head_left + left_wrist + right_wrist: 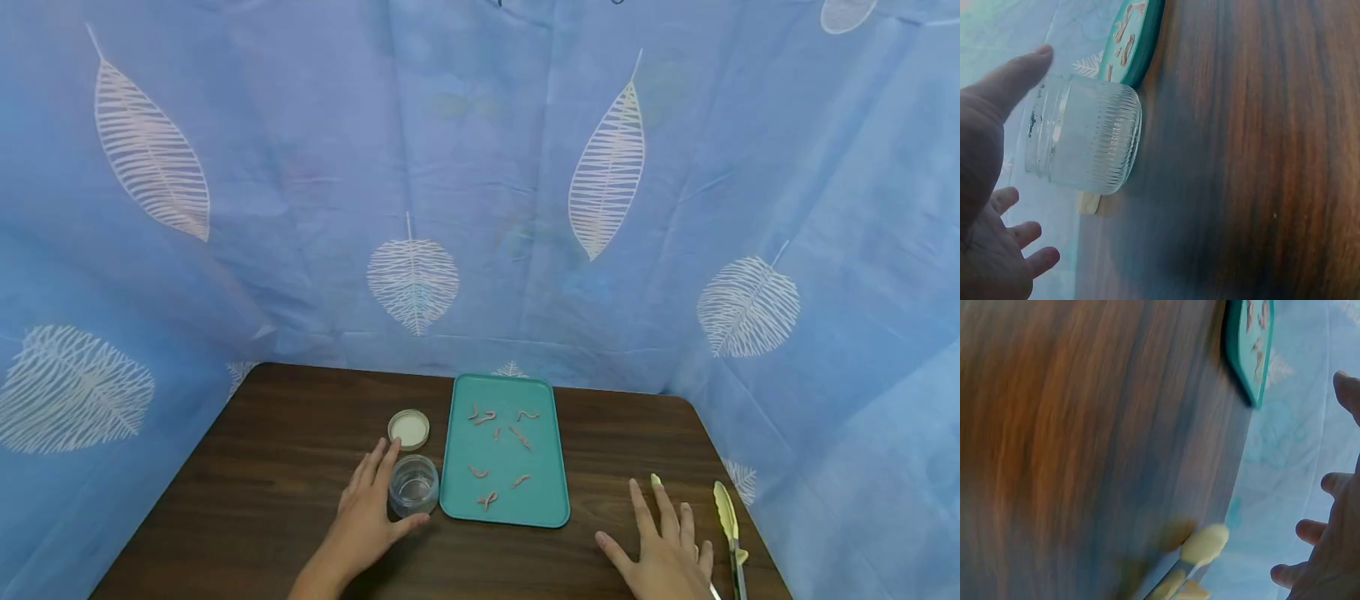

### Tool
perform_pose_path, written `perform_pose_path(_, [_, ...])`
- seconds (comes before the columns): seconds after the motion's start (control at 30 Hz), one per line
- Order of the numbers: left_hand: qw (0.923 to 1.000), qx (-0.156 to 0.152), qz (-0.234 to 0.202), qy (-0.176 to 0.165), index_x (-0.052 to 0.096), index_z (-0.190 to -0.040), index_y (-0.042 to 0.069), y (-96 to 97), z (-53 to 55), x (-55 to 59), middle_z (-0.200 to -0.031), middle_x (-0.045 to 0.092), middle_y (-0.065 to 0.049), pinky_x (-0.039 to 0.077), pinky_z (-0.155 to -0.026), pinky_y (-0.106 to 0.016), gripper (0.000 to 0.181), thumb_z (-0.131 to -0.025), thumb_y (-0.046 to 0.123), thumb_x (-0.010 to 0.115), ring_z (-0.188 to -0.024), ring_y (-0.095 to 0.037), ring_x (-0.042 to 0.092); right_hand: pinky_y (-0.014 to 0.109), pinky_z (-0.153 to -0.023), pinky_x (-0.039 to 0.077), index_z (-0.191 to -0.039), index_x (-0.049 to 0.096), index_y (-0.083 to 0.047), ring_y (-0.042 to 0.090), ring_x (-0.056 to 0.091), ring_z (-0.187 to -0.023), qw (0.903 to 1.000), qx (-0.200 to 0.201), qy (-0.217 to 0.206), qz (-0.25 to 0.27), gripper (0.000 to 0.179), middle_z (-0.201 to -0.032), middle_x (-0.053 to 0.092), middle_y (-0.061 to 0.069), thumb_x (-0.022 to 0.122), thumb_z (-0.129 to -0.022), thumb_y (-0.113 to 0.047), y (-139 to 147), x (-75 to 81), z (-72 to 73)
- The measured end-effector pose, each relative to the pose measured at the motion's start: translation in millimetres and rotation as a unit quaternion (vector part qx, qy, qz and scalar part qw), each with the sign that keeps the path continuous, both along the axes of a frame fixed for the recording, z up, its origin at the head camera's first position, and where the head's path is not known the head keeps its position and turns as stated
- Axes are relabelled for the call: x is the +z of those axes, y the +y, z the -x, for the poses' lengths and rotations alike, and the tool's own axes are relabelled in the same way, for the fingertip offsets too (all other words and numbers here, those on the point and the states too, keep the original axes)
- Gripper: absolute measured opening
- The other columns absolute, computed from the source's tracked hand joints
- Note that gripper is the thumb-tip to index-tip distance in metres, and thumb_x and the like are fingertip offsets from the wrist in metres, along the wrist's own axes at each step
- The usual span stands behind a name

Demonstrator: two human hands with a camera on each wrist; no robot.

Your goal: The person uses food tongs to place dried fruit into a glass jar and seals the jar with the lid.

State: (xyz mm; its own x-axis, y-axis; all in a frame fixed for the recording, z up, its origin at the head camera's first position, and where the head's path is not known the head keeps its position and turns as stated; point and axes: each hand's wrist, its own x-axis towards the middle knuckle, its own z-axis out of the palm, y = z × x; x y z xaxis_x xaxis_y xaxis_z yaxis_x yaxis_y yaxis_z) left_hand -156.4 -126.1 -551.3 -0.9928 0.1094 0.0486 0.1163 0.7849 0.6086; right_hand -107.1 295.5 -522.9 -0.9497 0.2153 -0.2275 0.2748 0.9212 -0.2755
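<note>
A clear glass jar (414, 486) with a ribbed lower wall (1094, 134) stands upright, with no lid on it. My left hand (366, 512) is around its left side, fingers spread and thumb in front; whether it touches the glass I cannot tell. Behind the jar lies a round lid (409, 430), its pale inside up. To the right, a teal tray (540, 500) bears several pinkish, worm-like pieces (521, 437). My right hand (663, 558) hovers with spread fingers over spread tongs (726, 512) with yellow tips (1205, 544), hiding part of them. It holds nothing.
The dark wood-grain table (247, 500) carries everything. A blue cloth (495, 167) with white leaf prints hangs behind the table and along both sides. The tray's far end lies near the table's back edge.
</note>
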Motion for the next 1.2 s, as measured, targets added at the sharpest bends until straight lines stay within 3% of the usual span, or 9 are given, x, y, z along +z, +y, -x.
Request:
perform_pose_path(0.2, [0.9990,-0.007,-0.043,0.007,0.020,-0.174,0.018,-0.8,2.5,-7.5,-0.181,0.024,-0.018,0.033,-0.117,-0.085,0.131,-0.074,0.046,0.100,-0.159,-0.056,0.033,0.093,-0.115,-0.003,-0.176,0.006,-0.020,0.073,-0.005,-0.154,0.9986,-0.041,-0.019,0.027,0.119,-0.176,0.000,0.033,0.059,-0.092,-0.086,25.5,-6.0,-0.3])
perform_pose_path(0.33, [0.9961,-0.008,-0.087,-0.002,0.019,-0.174,0.014,-0.5,4.8,-12.0,-0.179,0.027,-0.021,0.039,-0.118,-0.079,0.134,-0.073,0.043,0.102,-0.158,-0.056,0.035,0.093,-0.116,-0.003,-0.175,0.000,-0.018,0.073,-0.006,-0.154,0.9970,-0.068,-0.020,0.030,0.126,-0.176,-0.003,0.034,0.059,-0.090,-0.089,45.8,-11.1,-1.4])
perform_pose_path(0.47, [0.9930,0.001,-0.116,-0.021,0.014,-0.175,0.019,-0.3,4.9,-15.7,-0.177,0.028,-0.025,0.043,-0.118,-0.075,0.138,-0.073,0.043,0.102,-0.157,-0.057,0.036,0.093,-0.116,0.008,-0.174,-0.004,-0.011,0.073,0.000,-0.153,0.9950,-0.095,-0.014,0.027,0.133,-0.175,-0.003,0.036,0.061,-0.088,-0.089,65.2,-18.4,-4.1])
perform_pose_path(0.63, [0.9926,0.017,-0.117,-0.025,0.014,-0.175,0.018,-1.7,3.0,-20.9,-0.173,0.033,-0.029,0.046,-0.116,-0.073,0.139,-0.072,0.045,0.102,-0.154,-0.057,0.043,0.089,-0.116,0.025,-0.168,0.009,0.009,0.074,0.019,-0.147,0.9884,-0.150,0.022,0.014,0.140,-0.167,0.013,0.045,0.076,-0.084,-0.079,78.3,-33.2,-7.2])
perform_pose_path(0.8, [0.9906,0.022,-0.131,-0.030,0.024,-0.172,0.010,-2.6,3.0,-24.7,-0.170,0.043,-0.024,0.046,-0.117,-0.072,0.130,-0.072,0.040,0.103,-0.151,-0.053,0.049,0.080,-0.114,0.036,-0.160,0.012,0.024,0.073,0.036,-0.135,0.9800,-0.196,0.033,0.002,0.144,-0.153,0.024,0.054,0.088,-0.079,-0.068,84.8,-47.3,-7.7])
perform_pose_path(0.97, [0.9902,0.038,-0.129,-0.039,0.041,-0.163,0.005,-1.8,6.5,-24.3,-0.158,0.057,-0.024,0.051,-0.112,-0.069,0.114,-0.073,0.037,0.102,-0.140,-0.049,0.060,0.078,-0.112,0.040,-0.159,0.010,0.025,0.072,0.041,-0.130,0.9771,-0.213,0.008,0.001,0.159,-0.149,0.027,0.057,0.090,-0.069,-0.077,98.8,-60.6,-2.3])
perform_pose_path(1.1, [0.9904,0.056,-0.121,-0.038,0.053,-0.153,0.004,-1.8,6.2,-25.0,-0.144,0.068,-0.022,0.056,-0.104,-0.064,0.102,-0.071,0.038,0.103,-0.127,-0.043,0.068,0.075,-0.103,0.047,-0.159,0.013,0.022,0.071,0.045,-0.126,0.9714,-0.236,0.028,0.004,0.152,-0.141,0.032,0.056,0.100,-0.066,-0.062,108.1,-69.9,-0.1])
perform_pose_path(1.2, [0.9883,0.065,-0.132,-0.041,0.055,-0.151,0.006,-2.2,6.3,-27.4,-0.139,0.072,-0.018,0.057,-0.102,-0.061,0.100,-0.070,0.039,0.103,-0.123,-0.038,0.071,0.068,-0.092,0.052,-0.133,0.031,0.027,0.064,0.055,-0.111,0.9676,-0.248,0.043,-0.008,0.127,-0.119,0.046,0.049,0.102,-0.066,-0.053,109.1,-70.7,0.0])
